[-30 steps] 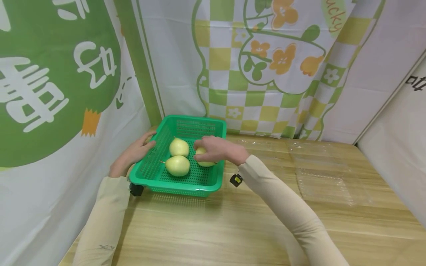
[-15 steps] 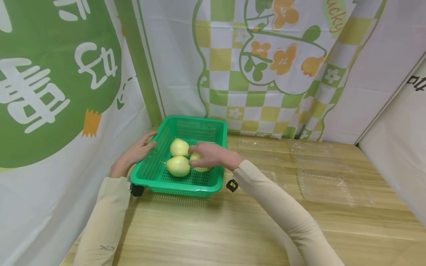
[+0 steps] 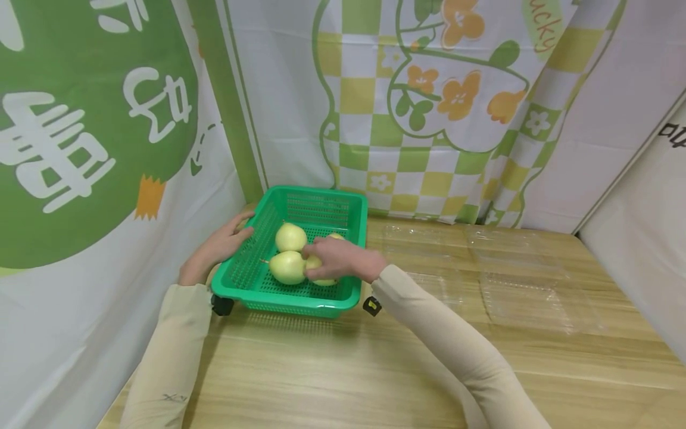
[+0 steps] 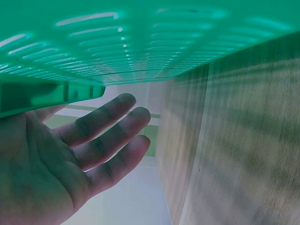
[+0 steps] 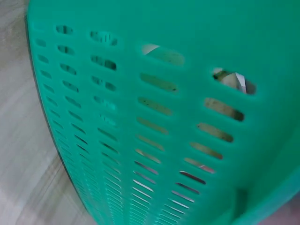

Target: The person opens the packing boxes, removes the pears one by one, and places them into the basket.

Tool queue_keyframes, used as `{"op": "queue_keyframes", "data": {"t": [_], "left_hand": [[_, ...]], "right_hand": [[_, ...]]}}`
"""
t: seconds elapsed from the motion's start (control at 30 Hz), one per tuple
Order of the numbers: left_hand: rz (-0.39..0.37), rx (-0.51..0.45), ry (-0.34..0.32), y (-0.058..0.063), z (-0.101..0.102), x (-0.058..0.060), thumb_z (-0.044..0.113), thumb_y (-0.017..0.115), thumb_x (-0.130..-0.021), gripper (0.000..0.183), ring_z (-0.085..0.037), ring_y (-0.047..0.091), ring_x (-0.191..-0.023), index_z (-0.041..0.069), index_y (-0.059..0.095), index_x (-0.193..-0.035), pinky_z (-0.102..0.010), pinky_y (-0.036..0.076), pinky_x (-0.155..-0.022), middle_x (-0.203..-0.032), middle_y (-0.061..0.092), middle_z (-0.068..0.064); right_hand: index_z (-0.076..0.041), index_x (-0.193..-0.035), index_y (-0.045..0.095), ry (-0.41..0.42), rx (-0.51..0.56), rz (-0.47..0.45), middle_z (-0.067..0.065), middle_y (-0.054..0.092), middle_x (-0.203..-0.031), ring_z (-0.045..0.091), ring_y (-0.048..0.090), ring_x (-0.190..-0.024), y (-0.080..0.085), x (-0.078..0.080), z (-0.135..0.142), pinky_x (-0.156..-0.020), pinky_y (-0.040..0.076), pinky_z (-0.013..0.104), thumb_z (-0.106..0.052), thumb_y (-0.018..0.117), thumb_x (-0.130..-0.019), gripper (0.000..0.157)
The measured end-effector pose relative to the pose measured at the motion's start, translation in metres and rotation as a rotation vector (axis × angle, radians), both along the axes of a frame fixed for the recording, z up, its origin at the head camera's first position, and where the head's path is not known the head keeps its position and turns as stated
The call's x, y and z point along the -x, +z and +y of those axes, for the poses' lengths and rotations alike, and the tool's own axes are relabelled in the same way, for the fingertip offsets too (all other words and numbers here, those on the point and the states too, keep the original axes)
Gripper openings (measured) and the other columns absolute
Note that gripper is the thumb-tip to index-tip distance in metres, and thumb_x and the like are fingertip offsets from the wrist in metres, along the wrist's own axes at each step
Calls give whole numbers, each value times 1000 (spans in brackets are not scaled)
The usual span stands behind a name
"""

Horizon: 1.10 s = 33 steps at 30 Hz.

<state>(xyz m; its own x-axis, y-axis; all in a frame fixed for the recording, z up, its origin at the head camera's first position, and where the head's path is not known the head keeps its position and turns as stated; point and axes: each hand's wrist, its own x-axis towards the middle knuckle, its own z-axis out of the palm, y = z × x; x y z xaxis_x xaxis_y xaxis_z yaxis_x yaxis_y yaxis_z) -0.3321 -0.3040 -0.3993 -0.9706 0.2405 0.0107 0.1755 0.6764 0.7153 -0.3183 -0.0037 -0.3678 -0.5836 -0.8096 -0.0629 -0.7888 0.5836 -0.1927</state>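
Several pale yellow-green pears lie in a green slotted plastic basket [image 3: 300, 302]. In the head view, one pear [image 3: 287, 267] lies on its side at the front left, with another pear [image 3: 291, 238] behind it. My right hand [image 3: 339, 258] reaches over the basket's right side and holds a pear [image 3: 324, 281] that it partly covers. Just behind that hand, the top of a further pear [image 3: 336, 236] shows. At the left rim rests my left hand [image 3: 227, 241]; the left wrist view has its fingers [image 4: 117, 164] extended below the rim, thumb mostly hidden.
Clear plastic clamshell containers [image 3: 527, 301] lie on the wooden table [image 3: 300, 375] to the right. A printed curtain [image 3: 396, 167] hangs behind the basket, and a white and green cloth wall [image 3: 107, 250] stands close on the left.
My right hand has moved left and toward me inside the basket with its pear, bringing it beside the front-left pear. The pear behind that hand has come into view. My left hand stays put.
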Motion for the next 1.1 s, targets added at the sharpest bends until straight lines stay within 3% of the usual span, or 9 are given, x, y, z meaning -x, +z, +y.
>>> {"op": "queue_keyframes", "data": {"t": [0.23,0.67,1.1], "left_hand": [[-1,6,2,1,0,-2,37,33,-107,61,-52,19,-145,15,12,-159,-68,21,-113,-164,11,-22],[-5,13,0,3,2,-3,38,33,-107,61,-51,21,-144,15,10,-159,-67,26,-111,-164,11,-23],[0,51,10,5,2,-3,40,32,-107,61,-51,29,-141,14,12,-159,-67,29,-110,-162,16,-24]], "right_hand": [[-14,-125,62,-4,-22,37,2,61,-106,12,52,-84,-6,-1,-2,-62,43,21,-38,61,-91,42],[-20,-125,63,-26,-65,79,3,60,-114,19,55,-98,-13,-4,-4,-67,45,25,-42,67,-89,42],[-18,-125,63,-28,-98,45,3,62,-114,16,57,-97,-16,-2,-4,-72,49,25,-40,70,-89,43]]}}
